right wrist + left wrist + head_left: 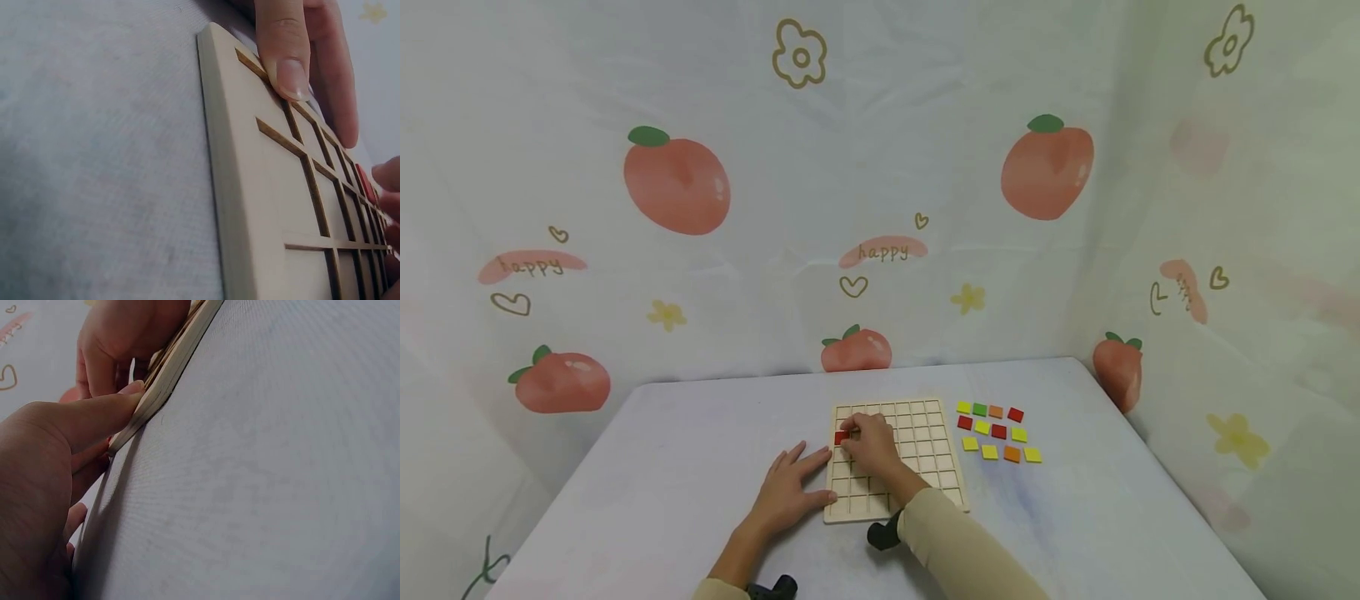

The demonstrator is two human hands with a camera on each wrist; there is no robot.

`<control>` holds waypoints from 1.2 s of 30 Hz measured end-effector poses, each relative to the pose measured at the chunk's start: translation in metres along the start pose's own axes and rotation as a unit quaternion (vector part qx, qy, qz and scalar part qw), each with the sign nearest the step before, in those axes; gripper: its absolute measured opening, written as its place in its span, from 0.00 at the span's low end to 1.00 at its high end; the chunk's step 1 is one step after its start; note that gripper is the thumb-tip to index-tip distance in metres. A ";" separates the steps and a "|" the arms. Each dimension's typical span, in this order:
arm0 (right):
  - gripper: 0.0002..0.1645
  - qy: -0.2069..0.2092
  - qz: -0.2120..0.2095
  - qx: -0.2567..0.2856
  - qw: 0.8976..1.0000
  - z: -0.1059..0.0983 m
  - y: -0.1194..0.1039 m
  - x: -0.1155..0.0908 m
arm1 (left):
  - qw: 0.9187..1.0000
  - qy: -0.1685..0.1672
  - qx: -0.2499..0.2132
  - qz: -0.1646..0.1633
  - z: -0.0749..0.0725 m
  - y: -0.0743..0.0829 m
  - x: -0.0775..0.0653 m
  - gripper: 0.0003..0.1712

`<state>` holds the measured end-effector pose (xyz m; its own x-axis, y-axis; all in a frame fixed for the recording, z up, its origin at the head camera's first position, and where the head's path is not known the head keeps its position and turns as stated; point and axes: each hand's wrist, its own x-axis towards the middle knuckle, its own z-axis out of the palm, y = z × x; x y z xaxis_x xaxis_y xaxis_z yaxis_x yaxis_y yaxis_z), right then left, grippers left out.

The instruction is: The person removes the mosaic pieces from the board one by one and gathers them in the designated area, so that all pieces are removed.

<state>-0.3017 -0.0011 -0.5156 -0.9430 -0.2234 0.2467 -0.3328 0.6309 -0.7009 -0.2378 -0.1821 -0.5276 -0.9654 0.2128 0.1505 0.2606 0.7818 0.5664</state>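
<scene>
A pale wooden grid board [917, 454] lies on the white table. My right hand [874, 446] reaches over its left part, thumb and index finger pinching a small square red tile [841, 437] at a left-column cell. In the right wrist view the red tile [365, 182] shows at the board's far side, those fingertips right at it. My left hand [786, 492] spans the board's left edge with its fingers spread and fairly straight. Its thumb [292, 78] presses on the near left corner of the board, and the other fingers lie along the side.
Right of the board, rows of loose square tiles lie on the table, among them a green tile [980, 410], an orange tile [1012, 454], a yellow tile [1033, 455] and a red tile [1016, 415]. A patterned white curtain [760, 317] stands behind the table and along its right side.
</scene>
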 end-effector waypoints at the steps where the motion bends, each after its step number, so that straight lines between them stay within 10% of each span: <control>1: 0.07 0.004 -0.004 -0.008 1.000 0.001 0.000 0.001 | 1.000 0.000 0.000 0.000 0.000 0.000 0.000 0.43; 16: 0.04 -0.012 0.007 -0.082 0.997 0.003 0.000 0.011 | 1.000 0.002 0.004 0.003 -0.002 0.002 0.000 0.42; 36: 0.06 0.010 -0.002 0.034 0.999 0.000 0.003 0.003 | 1.000 -0.010 0.002 -0.002 -0.002 0.001 0.000 0.43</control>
<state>-0.3051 0.0006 -0.5168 -0.9415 -0.2102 0.2634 -0.3370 0.5775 -0.7436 -0.2380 -0.1826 -0.5252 -0.9661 0.2211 0.1330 0.2573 0.7853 0.5631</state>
